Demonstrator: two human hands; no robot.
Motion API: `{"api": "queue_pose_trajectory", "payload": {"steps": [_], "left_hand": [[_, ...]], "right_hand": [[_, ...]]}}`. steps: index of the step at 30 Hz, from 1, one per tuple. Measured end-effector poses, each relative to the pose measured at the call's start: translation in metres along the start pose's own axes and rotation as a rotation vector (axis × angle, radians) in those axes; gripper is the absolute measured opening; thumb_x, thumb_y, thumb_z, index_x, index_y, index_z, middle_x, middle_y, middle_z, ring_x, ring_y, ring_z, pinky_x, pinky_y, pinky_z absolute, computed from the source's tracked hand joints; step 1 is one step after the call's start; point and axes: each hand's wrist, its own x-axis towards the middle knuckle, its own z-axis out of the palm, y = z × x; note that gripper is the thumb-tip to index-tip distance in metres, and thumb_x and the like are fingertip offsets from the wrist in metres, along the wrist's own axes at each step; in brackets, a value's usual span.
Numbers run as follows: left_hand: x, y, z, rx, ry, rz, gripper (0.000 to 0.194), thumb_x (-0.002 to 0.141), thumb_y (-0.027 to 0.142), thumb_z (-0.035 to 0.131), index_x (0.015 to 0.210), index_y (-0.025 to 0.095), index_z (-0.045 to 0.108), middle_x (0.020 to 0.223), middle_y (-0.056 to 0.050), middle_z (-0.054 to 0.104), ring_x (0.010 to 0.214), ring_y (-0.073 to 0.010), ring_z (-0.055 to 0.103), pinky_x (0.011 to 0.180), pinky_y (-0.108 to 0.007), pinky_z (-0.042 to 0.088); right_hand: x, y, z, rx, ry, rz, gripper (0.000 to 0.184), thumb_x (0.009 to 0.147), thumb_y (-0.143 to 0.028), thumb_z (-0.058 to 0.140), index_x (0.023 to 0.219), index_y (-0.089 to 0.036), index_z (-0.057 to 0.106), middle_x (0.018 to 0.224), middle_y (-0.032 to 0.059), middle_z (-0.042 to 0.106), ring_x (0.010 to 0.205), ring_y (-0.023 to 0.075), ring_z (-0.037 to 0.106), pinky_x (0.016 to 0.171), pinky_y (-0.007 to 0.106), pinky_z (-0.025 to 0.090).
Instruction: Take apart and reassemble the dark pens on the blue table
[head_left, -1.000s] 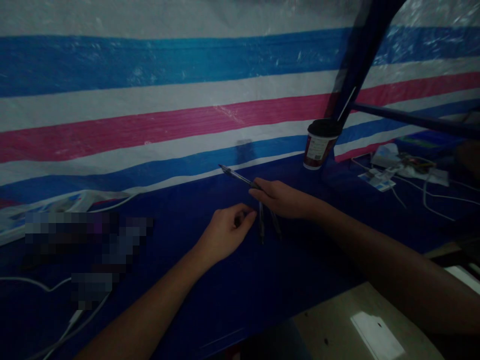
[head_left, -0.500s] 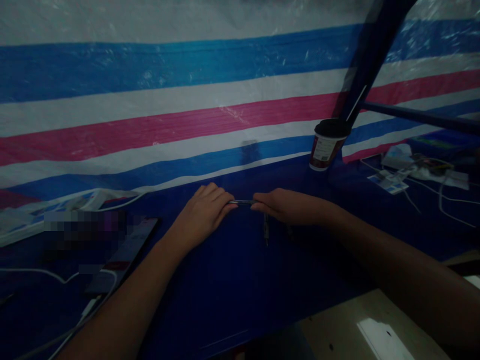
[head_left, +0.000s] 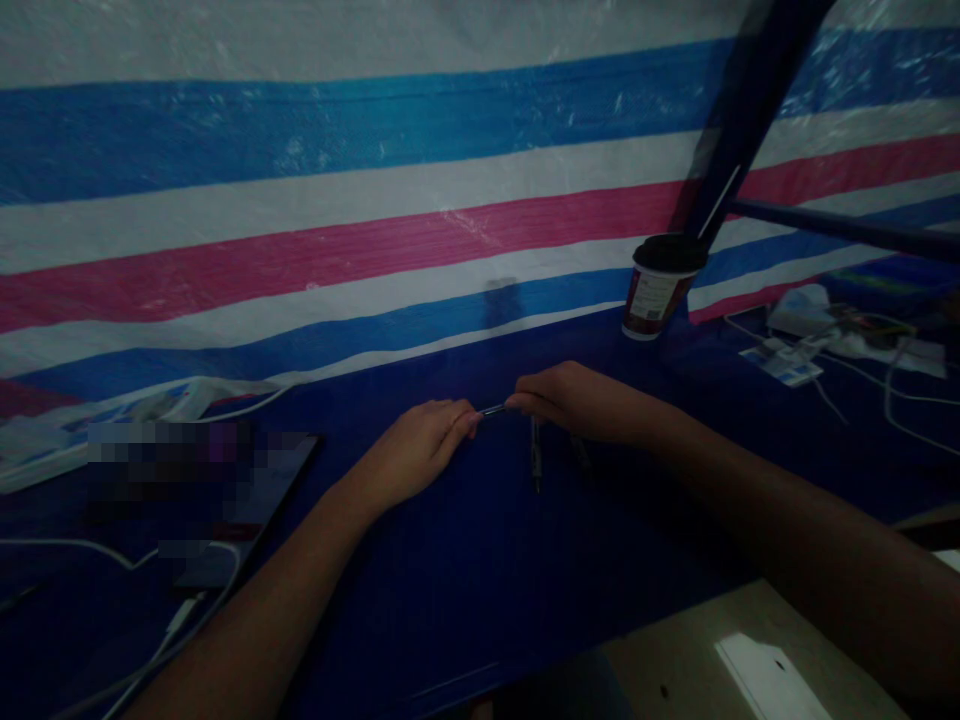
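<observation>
Our left hand (head_left: 427, 448) and right hand (head_left: 574, 402) each clamp an end of one pen (head_left: 493, 410); we see another pen (head_left: 536, 460) on the table (head_left: 450, 590) nearby

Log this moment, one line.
left hand: holding pen | right hand: holding pen's other end | second pen: on blue table

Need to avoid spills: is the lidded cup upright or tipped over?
Upright: the cup stands on its base on the blue table, its black lid uppermost.

A lidded cup (head_left: 654, 298) — dark-topped — stands near striped sheeting (head_left: 375, 237).
</observation>
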Motion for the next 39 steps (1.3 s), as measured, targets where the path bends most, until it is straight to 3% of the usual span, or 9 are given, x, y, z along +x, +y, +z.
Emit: {"api": "queue_pose_trajectory", "payload": {"steps": [4, 7, 10, 12, 14, 17, 27, 35, 39], "left_hand": [[0.0001, 0.0000, 0.0018, -0.058, -0.005, -0.034, 0.039, 0.105, 0.039, 0.035, 0.081, 0.021, 0.061, 0.061, 0.004, 0.055, 0.052, -0.0137, 0.052, 0.059, -0.027, 0.041], [0.0010, -0.0007, 0.0019, -0.077, 0.018, -0.037, 0.040, 0.104, 0.039, 0.035, 0.079, 0.022, 0.061, 0.057, 0.005, 0.052, 0.049, -0.0131, 0.049, 0.057, -0.026, 0.039], [0.0018, -0.0015, 0.0019, -0.073, 0.061, -0.027, 0.038, 0.103, 0.038, 0.037, 0.080, 0.022, 0.062, 0.057, 0.004, 0.052, 0.050, -0.0136, 0.050, 0.057, -0.027, 0.039], [0.0020, -0.0025, 0.0024, -0.054, 0.072, -0.019, 0.037, 0.103, 0.037, 0.037, 0.080, 0.022, 0.062, 0.058, 0.004, 0.053, 0.052, -0.0140, 0.051, 0.059, -0.027, 0.040], [0.0017, -0.0036, 0.0032, -0.045, 0.067, -0.022, 0.036, 0.103, 0.036, 0.037, 0.081, 0.022, 0.062, 0.060, 0.003, 0.055, 0.053, -0.0142, 0.052, 0.060, -0.027, 0.040], [0.0015, -0.0049, 0.0044, -0.055, 0.066, -0.027, 0.036, 0.103, 0.036, 0.037, 0.082, 0.022, 0.062, 0.061, 0.003, 0.056, 0.054, -0.0140, 0.053, 0.059, -0.027, 0.039], [0.0019, -0.0051, 0.0049, -0.072, 0.050, -0.042, 0.039, 0.103, 0.037, 0.035, 0.082, 0.020, 0.063, 0.058, 0.004, 0.050, 0.053, -0.0133, 0.048, 0.059, -0.027, 0.036], [0.0016, -0.0067, 0.0050, -0.081, 0.046, -0.049, 0.038, 0.104, 0.036, 0.036, 0.082, 0.020, 0.062, 0.059, 0.004, 0.051, 0.053, -0.0129, 0.048, 0.060, -0.028, 0.036], [0.0013, -0.0079, 0.0063, -0.067, 0.049, -0.043, 0.038, 0.104, 0.036, 0.036, 0.083, 0.020, 0.063, 0.060, 0.004, 0.052, 0.055, -0.0132, 0.050, 0.060, -0.028, 0.036]], "right_hand": [[-0.0002, 0.0034, 0.0016, 0.115, 0.109, -0.093, 0.010, 0.097, -0.026, 0.062, 0.097, -0.017, 0.064, 0.088, 0.0041, 0.070, 0.077, 0.0149, 0.061, 0.069, 0.026, 0.036], [-0.0017, 0.0017, 0.0015, 0.181, 0.160, -0.103, 0.023, 0.093, -0.028, 0.067, 0.113, -0.018, 0.061, 0.099, 0.0052, 0.071, 0.082, 0.0154, 0.062, 0.072, 0.027, 0.039], [-0.0015, 0.0007, 0.0014, 0.250, 0.138, -0.026, 0.027, 0.100, -0.041, 0.054, 0.106, -0.017, 0.064, 0.088, 0.0044, 0.070, 0.073, 0.0148, 0.060, 0.070, 0.029, 0.039], [-0.0004, 0.0023, 0.0020, 0.269, 0.121, -0.011, 0.023, 0.101, -0.036, 0.052, 0.096, -0.017, 0.064, 0.084, 0.0036, 0.069, 0.073, 0.0141, 0.059, 0.070, 0.029, 0.040], [0.0006, 0.0049, 0.0030, 0.306, 0.145, -0.038, 0.012, 0.093, -0.028, 0.062, 0.097, -0.017, 0.061, 0.092, 0.0041, 0.069, 0.078, 0.0139, 0.059, 0.072, 0.028, 0.042], [0.0010, 0.0072, 0.0042, 0.412, 0.188, -0.050, 0.025, 0.087, -0.029, 0.070, 0.106, -0.018, 0.058, 0.101, 0.0055, 0.068, 0.083, 0.0145, 0.060, 0.074, 0.029, 0.044], [0.0015, 0.0092, 0.0050, 0.523, 0.266, -0.132, 0.036, 0.080, -0.019, 0.073, 0.113, -0.019, 0.057, 0.099, 0.0037, 0.071, 0.085, 0.0159, 0.064, 0.071, 0.031, 0.046], [0.0018, 0.0085, 0.0051, 0.597, 0.277, -0.116, 0.035, 0.084, -0.030, 0.074, 0.114, -0.019, 0.059, 0.102, 0.0046, 0.071, 0.089, 0.0164, 0.064, 0.074, 0.032, 0.046], [0.0054, 0.0096, 0.0061, 0.608, 0.417, -0.083, 0.026, 0.088, -0.031, 0.070, 0.107, -0.017, 0.061, 0.090, 0.0031, 0.069, 0.080, 0.0151, 0.063, 0.073, 0.033, 0.046]]}}
